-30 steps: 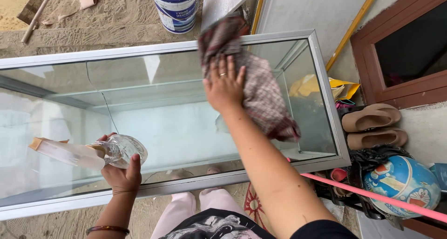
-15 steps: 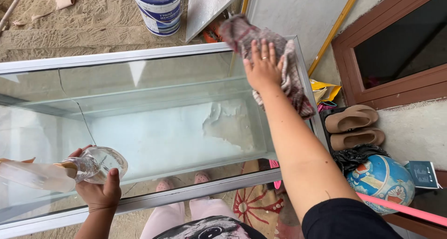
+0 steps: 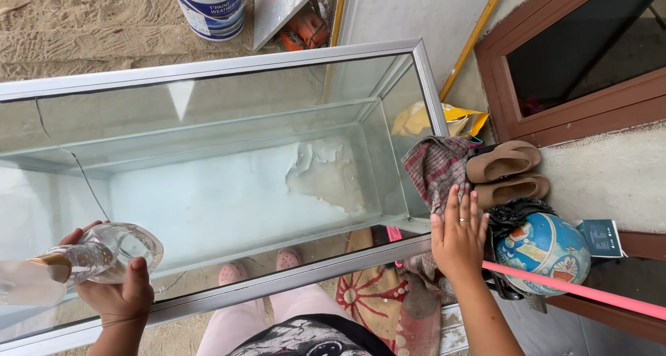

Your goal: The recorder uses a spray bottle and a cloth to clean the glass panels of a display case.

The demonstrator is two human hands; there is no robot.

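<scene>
Standing close against a long glass tank [image 3: 229, 189] with an aluminium frame, the person keeps both hands at its near edge. Their left hand [image 3: 114, 293] is curled shut around the body of a clear bottle [image 3: 104, 253], tipped on its side with the gold-collared neck pointing left over the glass, so the grip steadies it from below. Their right hand [image 3: 458, 237] lies flat with fingers spread, pressing a checked red and grey cloth [image 3: 437, 165] against the outside of the tank's right end pane; it pins the cloth rather than grasping it. Just right of that sit a blue ball [image 3: 548, 248], a pink pole [image 3: 576, 292] and a pair of tan shoes [image 3: 506, 172]. Farther off, beyond the far rim, a paint bucket [image 3: 208, 8] stands on the sandy ground.
</scene>
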